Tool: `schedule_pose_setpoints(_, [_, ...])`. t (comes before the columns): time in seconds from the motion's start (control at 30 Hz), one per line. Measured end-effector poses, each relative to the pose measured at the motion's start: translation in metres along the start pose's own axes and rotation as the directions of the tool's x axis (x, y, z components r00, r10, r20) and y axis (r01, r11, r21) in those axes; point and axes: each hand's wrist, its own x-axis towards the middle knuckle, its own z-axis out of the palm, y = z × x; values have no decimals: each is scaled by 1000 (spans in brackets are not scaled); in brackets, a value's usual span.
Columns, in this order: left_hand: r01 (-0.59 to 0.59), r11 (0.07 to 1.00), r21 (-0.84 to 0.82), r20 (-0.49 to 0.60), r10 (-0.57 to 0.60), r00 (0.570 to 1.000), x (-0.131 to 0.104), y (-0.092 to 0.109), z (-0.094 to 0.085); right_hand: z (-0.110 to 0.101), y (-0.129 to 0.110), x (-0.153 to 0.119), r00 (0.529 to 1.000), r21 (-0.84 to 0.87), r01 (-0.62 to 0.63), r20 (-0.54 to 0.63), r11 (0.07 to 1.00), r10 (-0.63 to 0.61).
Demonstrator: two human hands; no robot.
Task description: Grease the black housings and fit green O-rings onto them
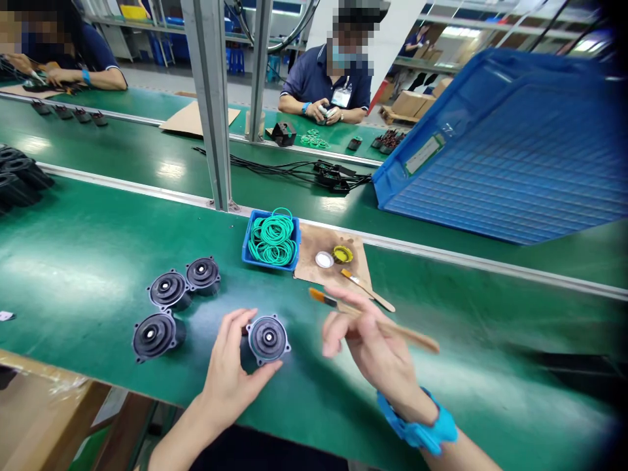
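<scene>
At the lower centre of the frame, the left hand (229, 373) had its grip curved around a black, round housing with a pale-rimmed, eared flange (269, 337), fingers at its upper left and thumb at its lower edge; the housing stood flange-up on the glossy green worktop (88, 255). Right of centre, the right hand (375, 350) had a narrow grip on a slim brush with a pale wooden handle and orange bristles (415, 337), raised and slanting, its tip towards the housing. Three similar black housings (156, 333) were grouped left of centre, nearly touching, with a strip of green between them and the left hand. Above, near the worktop's far edge, sat a small blue plastic tray (269, 266) heaped with green rings (276, 230). Just beside it lay a stained brown cardboard sheet (362, 261) bearing a white round lid (324, 260) and a yellow-rimmed pot (342, 254); a second wooden brush (370, 292) overhung its lower right edge. A pale metal rail (490, 263) bounded that far side. The broadest stretch of green lay right of the right hand, while the near edge ran slantwise across the lower left, below the grouped housings.
</scene>
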Motion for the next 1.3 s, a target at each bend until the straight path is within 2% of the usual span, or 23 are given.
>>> schedule_pose_setpoints(0.07, [14,999,-30,20,-14,1000,1,0,2,-4,-5,2,997,44,-76,-21,996,77])
schedule_pose_setpoints(0.17, [18,998,-68,14,-17,1000,-1,-5,5,-2,-10,1,989,-55,-137,-71,989,133])
schedule_pose_setpoints(0.23, [22,997,-79,18,-21,1000,-3,-7,6,3,-12,0,979,-57,-191,-86,980,185])
schedule_pose_setpoints(0.4, [28,995,-94,15,-27,1000,-3,-7,6,15,-12,-2,911,52,-413,26,909,412])
schedule_pose_setpoints(0.57, [43,993,-112,19,-41,999,-3,-8,6,20,-6,-2,884,53,-467,45,882,465])
schedule_pose_setpoints(0.7, [48,992,-117,20,-46,999,-2,-8,6,22,2,-1,908,13,-420,11,908,420])
schedule_pose_setpoints(0.87, [165,971,-175,47,-159,986,-5,-8,7,20,8,4,961,-93,-275,-10,957,275])
schedule_pose_setpoints(0.97, [190,959,-210,63,-181,982,-7,-8,8,17,7,7,983,-158,-180,13,971,184])
schedule_pose_setpoints(1.3, [7,972,-234,6,-6,1000,-4,-1,5,15,1,8,998,-296,42,65,954,-23])
